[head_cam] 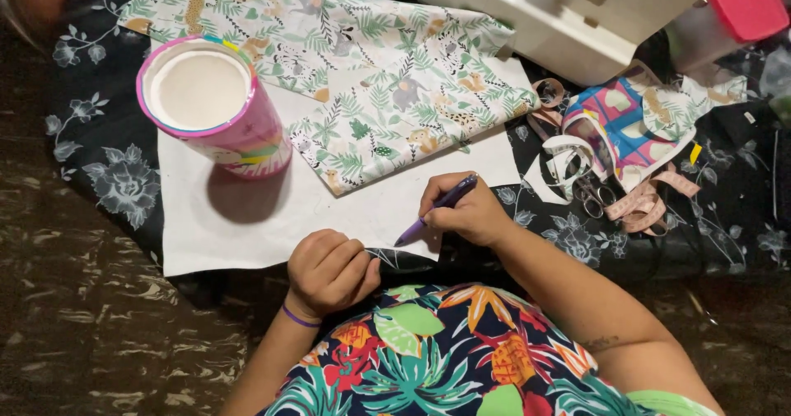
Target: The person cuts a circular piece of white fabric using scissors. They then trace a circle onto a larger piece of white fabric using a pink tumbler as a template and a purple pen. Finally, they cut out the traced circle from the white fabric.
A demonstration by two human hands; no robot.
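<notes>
My right hand grips a purple pen, its tip touching the near edge of a white sheet spread on a dark floral cloth. My left hand, fingers curled into a fist with a purple band at the wrist, presses on the sheet's near edge just left of the pen. A piece of jungle-animal print fabric lies over the far part of the sheet. A pink cylindrical tin with a white top stands on the sheet at the left.
A white sewing machine stands at the back right. To the right lie a colourful patchwork piece, scissors, a pink measuring tape and fabric strips. A pink-lidded box is at the far right.
</notes>
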